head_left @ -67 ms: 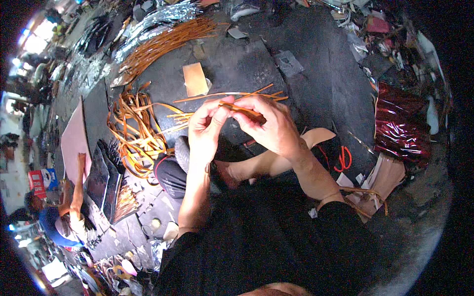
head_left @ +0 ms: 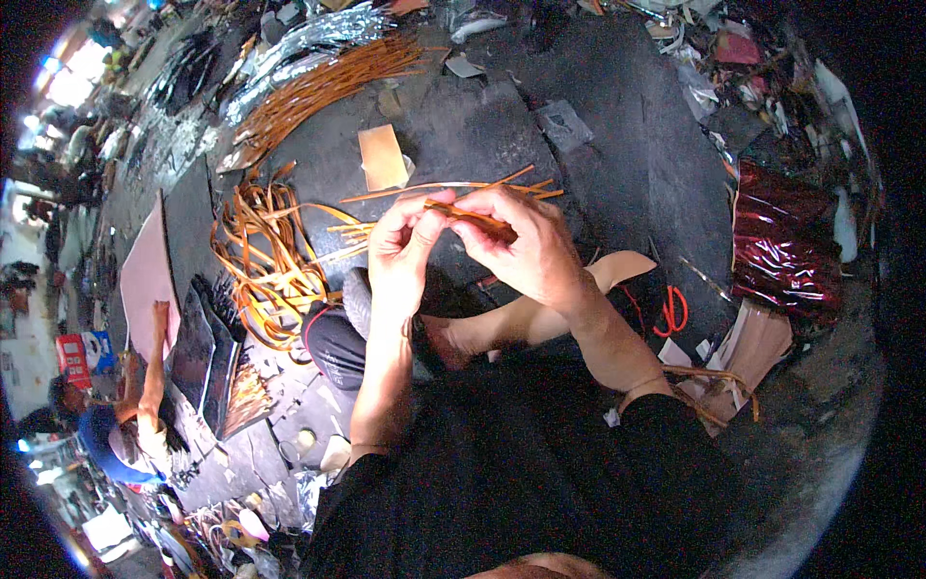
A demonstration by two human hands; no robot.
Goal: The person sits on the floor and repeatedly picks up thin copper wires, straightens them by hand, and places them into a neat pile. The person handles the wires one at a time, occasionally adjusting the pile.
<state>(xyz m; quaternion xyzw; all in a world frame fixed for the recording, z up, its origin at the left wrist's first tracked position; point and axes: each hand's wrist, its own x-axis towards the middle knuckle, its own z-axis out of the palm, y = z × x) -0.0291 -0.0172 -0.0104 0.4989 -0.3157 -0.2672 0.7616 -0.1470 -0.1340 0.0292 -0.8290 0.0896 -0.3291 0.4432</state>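
In front of my body, my left hand [head_left: 397, 253] and my right hand [head_left: 533, 249] meet over a short brown leather-like strip [head_left: 471, 217], which looks folded or doubled. The left thumb and fingers pinch its left end. Along its length the right thumb and fingers grip it, hiding part of it. Just beyond and below the hands, several thin tan strips [head_left: 415, 189] lie on the dark floor. A tangled heap of long orange-tan strips [head_left: 258, 253] sits to the left of my left hand.
A tan rectangular piece [head_left: 383, 157] lies beyond my hands. Red-handled scissors [head_left: 671, 311] are at the right, near a shiny dark-red sheet [head_left: 783, 241]. Bundles of brown strips [head_left: 323, 89] and silver strips [head_left: 309, 43] lie at the far left. Another person [head_left: 116, 439] works at lower left.
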